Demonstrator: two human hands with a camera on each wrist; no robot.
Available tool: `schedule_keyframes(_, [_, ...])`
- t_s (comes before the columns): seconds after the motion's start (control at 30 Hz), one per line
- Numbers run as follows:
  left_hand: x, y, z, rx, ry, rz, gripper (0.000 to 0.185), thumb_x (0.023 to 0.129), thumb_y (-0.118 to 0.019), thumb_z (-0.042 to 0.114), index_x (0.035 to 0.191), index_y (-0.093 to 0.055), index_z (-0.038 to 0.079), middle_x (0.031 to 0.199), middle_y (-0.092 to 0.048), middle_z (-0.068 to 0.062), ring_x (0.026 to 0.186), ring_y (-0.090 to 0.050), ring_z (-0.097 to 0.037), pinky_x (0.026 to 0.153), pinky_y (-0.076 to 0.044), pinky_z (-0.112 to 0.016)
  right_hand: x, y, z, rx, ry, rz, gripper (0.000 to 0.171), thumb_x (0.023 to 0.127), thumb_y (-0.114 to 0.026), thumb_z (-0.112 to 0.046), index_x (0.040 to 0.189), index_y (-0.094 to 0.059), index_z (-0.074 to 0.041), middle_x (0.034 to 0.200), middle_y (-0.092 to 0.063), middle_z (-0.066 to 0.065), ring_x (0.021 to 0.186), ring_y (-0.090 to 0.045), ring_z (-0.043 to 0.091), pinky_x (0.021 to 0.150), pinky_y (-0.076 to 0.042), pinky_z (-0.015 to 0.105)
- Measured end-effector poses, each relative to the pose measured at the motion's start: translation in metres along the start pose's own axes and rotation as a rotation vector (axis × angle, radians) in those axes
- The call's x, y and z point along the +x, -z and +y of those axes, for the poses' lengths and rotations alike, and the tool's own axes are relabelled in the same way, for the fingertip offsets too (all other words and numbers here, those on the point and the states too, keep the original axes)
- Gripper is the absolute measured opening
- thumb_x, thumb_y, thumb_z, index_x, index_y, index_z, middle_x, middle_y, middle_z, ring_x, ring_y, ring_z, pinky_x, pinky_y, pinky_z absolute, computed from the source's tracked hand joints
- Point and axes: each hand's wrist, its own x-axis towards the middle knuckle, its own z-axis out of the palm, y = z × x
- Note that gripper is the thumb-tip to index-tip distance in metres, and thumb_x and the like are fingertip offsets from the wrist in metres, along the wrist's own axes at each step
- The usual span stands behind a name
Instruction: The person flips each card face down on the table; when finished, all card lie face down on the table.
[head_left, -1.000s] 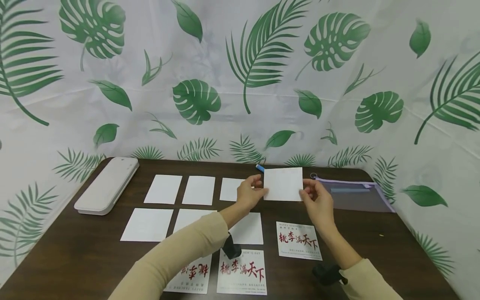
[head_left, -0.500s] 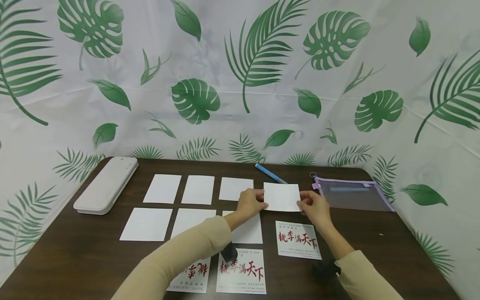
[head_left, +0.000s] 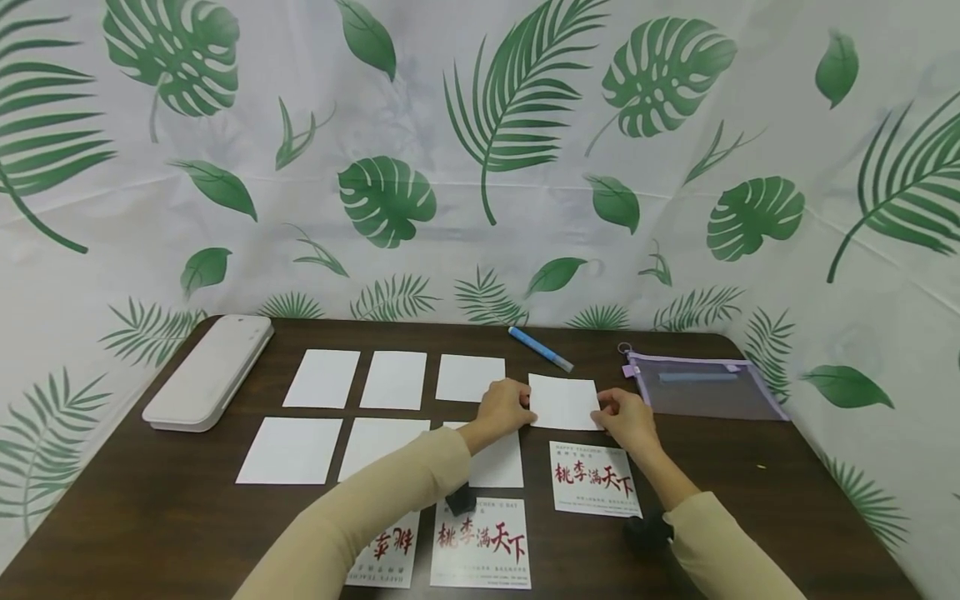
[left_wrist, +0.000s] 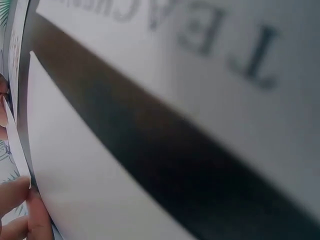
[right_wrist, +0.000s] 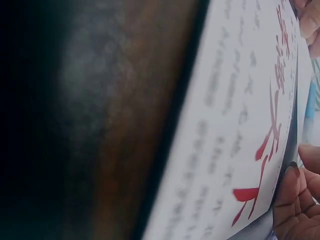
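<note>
Presently, your left hand (head_left: 504,406) and right hand (head_left: 630,419) pinch opposite edges of the blank card (head_left: 564,402), just nearside of the blue marker (head_left: 540,348). Placement appears underway; the next move likely calls for settling it flat, then releasing evenly.

L hand (head_left: 504,406) & R hand (head_left: 628,419) level, facing ea. other, a bit apart; ea. pinches, thumb vs. fingers. L arm (head_left: 375,508) slants back-left from its grip, R arm (head_left: 723,542) back-right; both sleeved to nr wrist.

Wall (head_left: 457,242): I see soft, even light.
Letters (left_wrist: 200,30), left wrist view: blurry to me.
Table (right_wrist: 100,125), right wrist view: dark and blurry.
</note>
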Motion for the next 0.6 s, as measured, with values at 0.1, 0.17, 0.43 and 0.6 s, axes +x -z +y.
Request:
schedule_keyframes(0.1, [0.0016,-0.001,0.0009,0.034,0.003,-0.009,0.036,0.073,-0.078,0.011,0.056,-0.046,0.011,0.057,-0.041,0.006,0.056,-0.037,-0.009,0.049,-0.027,-0.02,-0.0001,0.0007,0.0007,-0.008,0.016,0.004,0.028,0.079,-0.068,-0.001,0.105,-0.062,0.008,0.067,-0.058,0.005,0.054,-0.058,0.015,0.05,-0.046,0.024])
schedule_keyframes(0.17, [0.0021,-0.001,0.0014,0.048,0.0,-0.011,0.034,0.073,-0.079,0.012,0.057,-0.049,0.01,0.058,-0.042,0.006,0.057,-0.039,-0.009,0.049,-0.028,-0.02,0.0,0.0012,0.0007,-0.019,0.025,0.009,0.027,0.079,-0.068,0.0,0.104,-0.062,0.008,0.066,-0.058,0.005,0.053,-0.058,0.013,0.051,-0.045,0.025])
schedule_keyframes(0.43, [0.0032,-0.0012,0.0028,0.082,-0.027,-0.035,0.032,0.075,-0.078,0.013,0.058,-0.051,0.008,0.056,-0.042,0.005,0.057,-0.038,-0.009,0.05,-0.028,-0.02,0.0004,0.003,-0.0001,-0.087,0.054,0.028,0.028,0.078,-0.068,-0.001,0.104,-0.062,0.008,0.07,-0.059,0.007,0.055,-0.05,0.012,0.052,-0.037,0.027])
schedule_keyframes(0.6, [0.0015,-0.0008,0.0032,0.107,-0.038,-0.034,0.032,0.075,-0.078,0.014,0.059,-0.05,0.009,0.056,-0.042,0.006,0.057,-0.038,-0.01,0.05,-0.028,-0.021,0.0002,0.0011,-0.001,-0.136,0.066,0.025,0.03,0.078,-0.069,-0.002,0.106,-0.061,0.007,0.072,-0.058,0.009,0.062,-0.051,0.018,0.054,-0.037,0.029])
